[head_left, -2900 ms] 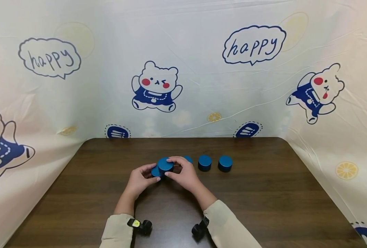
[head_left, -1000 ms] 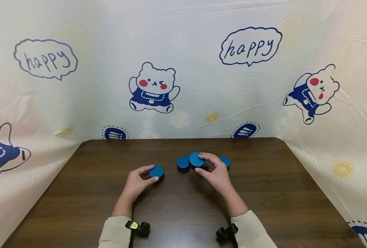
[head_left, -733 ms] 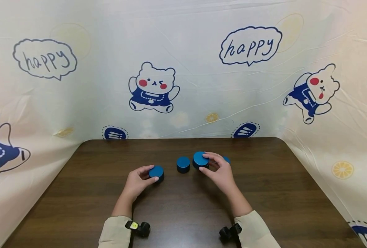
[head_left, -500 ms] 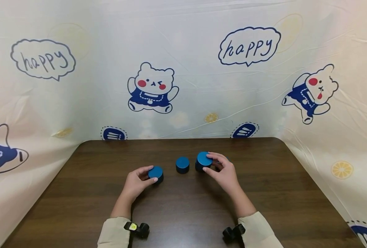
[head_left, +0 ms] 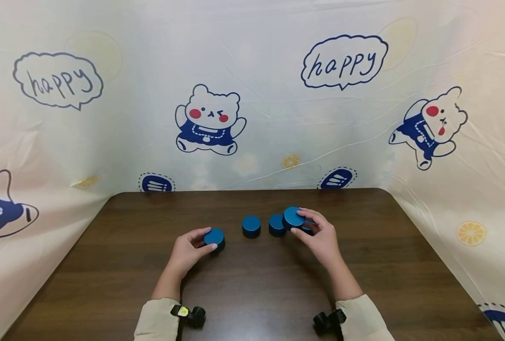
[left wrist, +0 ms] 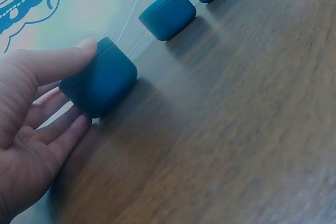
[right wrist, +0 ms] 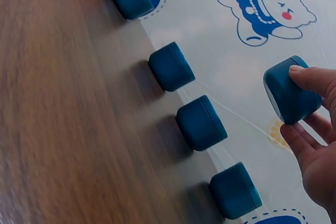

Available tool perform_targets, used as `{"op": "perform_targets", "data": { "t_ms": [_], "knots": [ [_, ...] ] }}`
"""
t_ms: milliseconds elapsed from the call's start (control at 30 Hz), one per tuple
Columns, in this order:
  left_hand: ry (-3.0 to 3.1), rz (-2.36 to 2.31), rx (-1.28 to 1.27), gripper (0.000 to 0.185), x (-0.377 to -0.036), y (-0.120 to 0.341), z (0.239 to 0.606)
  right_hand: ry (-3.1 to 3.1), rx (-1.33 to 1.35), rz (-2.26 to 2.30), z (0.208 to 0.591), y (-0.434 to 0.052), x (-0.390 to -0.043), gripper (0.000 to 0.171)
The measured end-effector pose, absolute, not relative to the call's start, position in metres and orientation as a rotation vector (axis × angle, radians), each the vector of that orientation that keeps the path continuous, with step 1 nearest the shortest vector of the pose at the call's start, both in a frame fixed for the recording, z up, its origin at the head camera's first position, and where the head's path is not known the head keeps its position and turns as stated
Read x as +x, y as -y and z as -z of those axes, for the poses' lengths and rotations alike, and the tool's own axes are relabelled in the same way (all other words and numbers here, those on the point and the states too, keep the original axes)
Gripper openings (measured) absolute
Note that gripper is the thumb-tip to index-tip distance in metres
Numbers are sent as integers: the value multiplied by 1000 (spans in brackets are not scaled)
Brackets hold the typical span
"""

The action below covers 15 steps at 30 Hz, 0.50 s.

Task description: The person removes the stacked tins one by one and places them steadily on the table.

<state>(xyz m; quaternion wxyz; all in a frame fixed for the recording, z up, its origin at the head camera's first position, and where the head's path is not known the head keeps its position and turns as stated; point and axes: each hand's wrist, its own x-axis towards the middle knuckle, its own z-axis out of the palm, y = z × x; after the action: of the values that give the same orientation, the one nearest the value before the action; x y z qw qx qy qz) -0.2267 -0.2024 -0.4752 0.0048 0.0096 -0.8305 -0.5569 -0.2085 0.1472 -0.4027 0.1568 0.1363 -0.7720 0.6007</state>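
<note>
My left hand [head_left: 186,251] pinches a small round blue container [head_left: 214,235] between thumb and fingers; it sits on the table at the left end of a row. My right hand [head_left: 320,239] grips another such container [head_left: 293,217] by its sides, raised above the table, its pale underside showing in the right wrist view. On the table between the hands stand two more blue containers, a left one [head_left: 251,226] and a right one [head_left: 276,224]. The rightmost container [right wrist: 234,190] is mostly hidden behind my right hand in the head view. A seam runs round each near its top.
The dark wooden table [head_left: 252,284] has rounded far corners. Behind it hangs a pale cloth [head_left: 269,118] printed with bears and "happy" bubbles. A black wrist camera [head_left: 193,316] sits at the left cuff and another camera [head_left: 329,322] at the right.
My right hand has carried its container rightward, from beside the left hand's container, along the row to near its right end. My left hand keeps its hold in the same place.
</note>
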Motion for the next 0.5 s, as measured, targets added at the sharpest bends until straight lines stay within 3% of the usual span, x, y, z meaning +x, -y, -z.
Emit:
{"op": "perform_targets", "data": {
  "t_ms": [300, 500],
  "knots": [
    [2602, 1738, 33, 56, -226, 202, 475, 2187, 338, -1693, 403, -160, -210, 41],
    [2599, 1748, 27, 56, -227, 202, 474, 2164, 297, -1672, 426, -180, -227, 41]
  ]
}}
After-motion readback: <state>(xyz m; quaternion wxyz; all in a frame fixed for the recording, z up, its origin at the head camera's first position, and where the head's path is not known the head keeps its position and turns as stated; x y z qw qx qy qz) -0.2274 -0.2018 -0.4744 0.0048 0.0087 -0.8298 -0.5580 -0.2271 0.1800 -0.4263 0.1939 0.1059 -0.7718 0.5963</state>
